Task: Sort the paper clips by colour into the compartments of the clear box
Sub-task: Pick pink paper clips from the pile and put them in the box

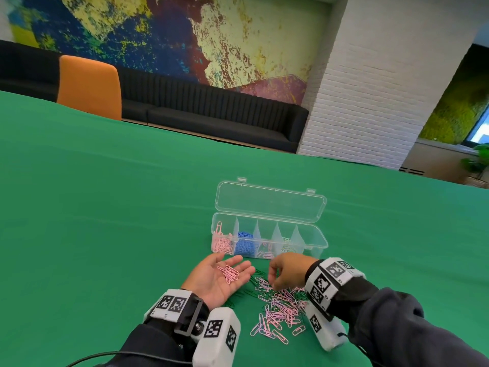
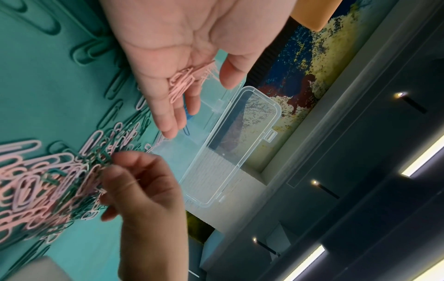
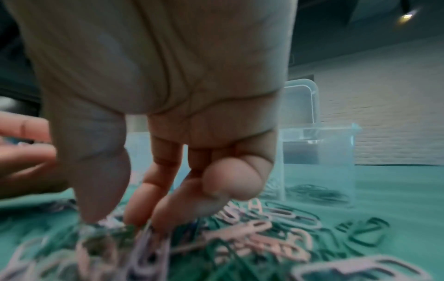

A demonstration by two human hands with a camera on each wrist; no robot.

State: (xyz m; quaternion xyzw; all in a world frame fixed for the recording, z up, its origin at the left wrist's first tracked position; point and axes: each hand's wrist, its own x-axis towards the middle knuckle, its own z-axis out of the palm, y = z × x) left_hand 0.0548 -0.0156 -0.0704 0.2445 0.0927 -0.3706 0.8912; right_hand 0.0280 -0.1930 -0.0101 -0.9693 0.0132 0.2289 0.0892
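My left hand (image 1: 234, 264) lies open, palm up, just in front of the clear box (image 1: 315, 250). Several pink clips (image 1: 231, 274) rest loose on its palm, also seen in the left wrist view as pink clips (image 2: 183, 83) on the left hand (image 2: 192, 100). My right hand (image 1: 275, 283) dips into the mixed pile (image 1: 283, 307) of pink, pale and green clips. Its thumb and forefinger pinch at a pale clip there, blurred close up at the right hand (image 3: 115, 218). The box's lid (image 1: 270, 205) stands open. The leftmost compartment holds pink clips (image 1: 223, 245), the second blue clips (image 1: 244, 246).
The table is covered in green cloth (image 1: 105, 207). The third and fourth compartments hold a few clips; the rightmost looks bare. Loose green clips (image 1: 251, 290) lie between my hands. An orange chair (image 1: 90, 86) and a black sofa (image 1: 211, 115) stand beyond the far edge.
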